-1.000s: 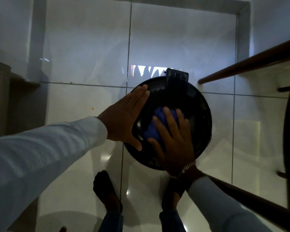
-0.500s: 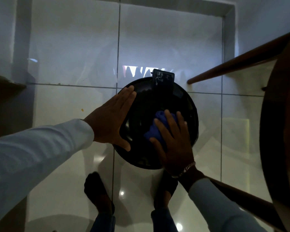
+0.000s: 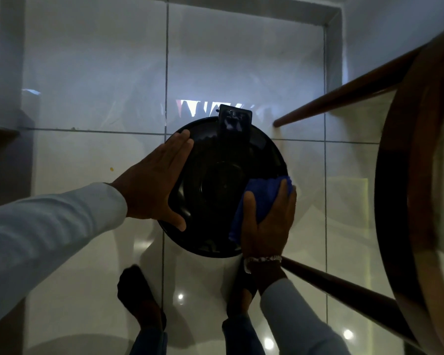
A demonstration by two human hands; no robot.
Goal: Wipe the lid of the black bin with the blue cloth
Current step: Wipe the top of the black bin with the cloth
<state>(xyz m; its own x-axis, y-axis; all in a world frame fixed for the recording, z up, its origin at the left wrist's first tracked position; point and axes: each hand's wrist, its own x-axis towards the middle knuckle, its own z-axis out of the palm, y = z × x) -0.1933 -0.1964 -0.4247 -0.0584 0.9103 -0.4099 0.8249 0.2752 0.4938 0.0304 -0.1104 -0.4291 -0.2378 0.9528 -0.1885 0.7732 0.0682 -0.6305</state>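
A round black bin lid [image 3: 215, 180] fills the middle of the head view, seen from straight above, with its hinge block [image 3: 235, 124] at the far edge. My left hand [image 3: 154, 185] lies flat with fingers together against the lid's left rim. My right hand [image 3: 268, 221] presses a bunched blue cloth [image 3: 259, 201] onto the lid's right edge, with part of the cloth under my palm. A metal bracelet [image 3: 263, 260] circles my right wrist.
The bin stands on glossy white floor tiles [image 3: 100, 85]. A round wooden table [image 3: 418, 190] rises close on the right, with two of its legs [image 3: 344, 96] slanting toward the bin. My feet [image 3: 139, 295] stand just below the bin. A wall skirting [image 3: 333, 47] runs at the back.
My right hand has slid the blue cloth from the lid's centre out to its right edge. My left hand has stayed on the left rim.
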